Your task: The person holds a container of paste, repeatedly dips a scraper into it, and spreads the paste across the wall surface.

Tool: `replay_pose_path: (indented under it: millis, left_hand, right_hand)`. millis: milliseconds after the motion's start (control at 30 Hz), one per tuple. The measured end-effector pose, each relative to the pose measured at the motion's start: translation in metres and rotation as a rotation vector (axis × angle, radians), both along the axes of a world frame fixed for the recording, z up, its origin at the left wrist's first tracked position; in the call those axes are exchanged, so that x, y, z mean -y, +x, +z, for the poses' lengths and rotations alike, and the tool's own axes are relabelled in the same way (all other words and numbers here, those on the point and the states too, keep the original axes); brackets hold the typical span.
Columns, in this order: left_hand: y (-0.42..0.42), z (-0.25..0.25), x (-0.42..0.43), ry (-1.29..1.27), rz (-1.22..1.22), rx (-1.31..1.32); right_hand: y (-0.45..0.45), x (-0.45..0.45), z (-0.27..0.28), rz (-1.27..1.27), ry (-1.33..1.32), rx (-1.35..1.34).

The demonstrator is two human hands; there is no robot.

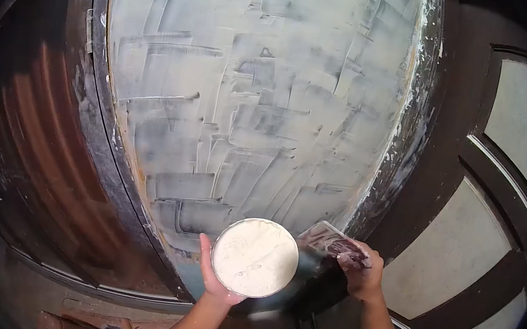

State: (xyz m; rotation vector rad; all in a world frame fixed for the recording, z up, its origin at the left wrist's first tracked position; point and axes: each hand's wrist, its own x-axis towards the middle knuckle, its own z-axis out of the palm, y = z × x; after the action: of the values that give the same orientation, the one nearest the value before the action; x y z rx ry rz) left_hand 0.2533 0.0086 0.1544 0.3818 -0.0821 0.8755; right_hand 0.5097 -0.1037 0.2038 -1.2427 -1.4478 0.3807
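Observation:
In the lower middle of the head view, my left hand (220, 286) is wrapped round the side and underside of a round tub, its thumb up along the left rim. White paste, like wall putty (255, 258), fills the tub almost to the brim with an uneven surface. To the right, my right hand (365, 273) is closed on a flat, wide scraper (336, 243), reddish-brown and smeared with white. The scraper's edge points up and left, close to the tub's right side. Behind both stands a wall panel (256, 118) coated in overlapping pale strokes and ridges.
Dark, paint-spattered frame posts (418, 110) border the panel. On the left is a brown door-like panel (39, 132) with a hinge (89, 31) beside it. Dark framing with pale inset panels (455, 251) stands at the right. A brown box-like object (85, 328) lies at the lower left.

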Motion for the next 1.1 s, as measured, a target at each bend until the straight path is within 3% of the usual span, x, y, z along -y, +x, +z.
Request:
replay_pose_path:
  millis: [33,100,133,300,333,400,667,700,800,867,900,967,1033,1100]
  left_hand:
    - [0.001,-0.002,-0.001,-0.016,0.018,-0.039]
    - [0.004,0.001,0.0,0.012,-0.028,0.003]
    - [0.006,-0.001,0.0,0.011,-0.028,0.002]
    - [0.013,-0.005,0.003,0.05,-0.082,0.144]
    - [0.013,-0.002,0.006,0.048,0.004,0.009]
    - [0.014,-0.002,0.008,0.034,0.018,-0.005]
    - [0.022,-0.013,0.023,-0.015,-0.044,-0.026]
    - [0.023,-0.013,0.026,-0.07,-0.176,0.204]
    - [0.023,-0.016,0.03,-0.048,-0.191,0.159]
    - [0.022,-0.01,0.039,0.042,-0.084,-0.159]
    - [0.024,-0.017,0.036,0.002,-0.246,0.165]
    - [0.023,-0.029,0.039,-0.039,-0.312,0.255]
    - [0.018,-0.037,0.04,-0.036,-0.286,0.202]
    - [0.011,-0.046,0.043,-0.037,-0.252,0.152]
  right_hand:
    - [-0.002,-0.002,0.001,-0.002,-0.001,-0.001]
    - [-0.008,-0.012,0.011,0.215,0.122,-0.601]
    - [-0.008,-0.015,0.019,0.372,0.099,-0.735]
    - [0.008,-0.034,0.007,0.392,-0.205,-0.794]
    - [0.013,-0.04,-0.002,0.396,-0.295,-0.83]
    - [0.016,-0.047,-0.01,0.406,-0.413,-0.891]
    - [0.029,-0.08,-0.035,0.424,-0.366,-1.057]
    - [0.03,-0.084,-0.042,0.423,-0.353,-1.083]
    - [0.035,-0.094,-0.061,0.439,-0.319,-1.132]
    - [0.033,-0.098,-0.069,0.425,-0.3,-1.17]
    - [0.03,-0.099,-0.072,0.414,-0.277,-1.208]
    - [0.047,-0.1,-0.093,0.364,-0.275,-1.183]
    - [0.051,-0.091,-0.093,0.498,-0.282,-1.306]
    - [0.041,-0.077,-0.086,0.367,-0.07,-1.194]
